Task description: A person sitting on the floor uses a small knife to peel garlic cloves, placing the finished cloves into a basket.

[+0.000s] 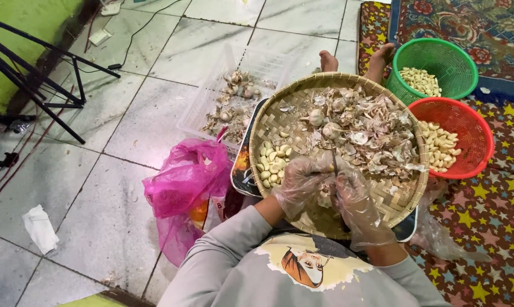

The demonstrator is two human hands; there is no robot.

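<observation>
Over the woven tray (407, 196), gloved left hand (302, 182) and right hand (356, 202) pinch something hidden, fingers curled tight.

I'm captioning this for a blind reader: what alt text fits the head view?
Two hands in clear plastic gloves, left hand and right hand, work garlic over a round woven tray of papery skins and peeled cloves. Green basket and red basket hold more cloves.
</observation>
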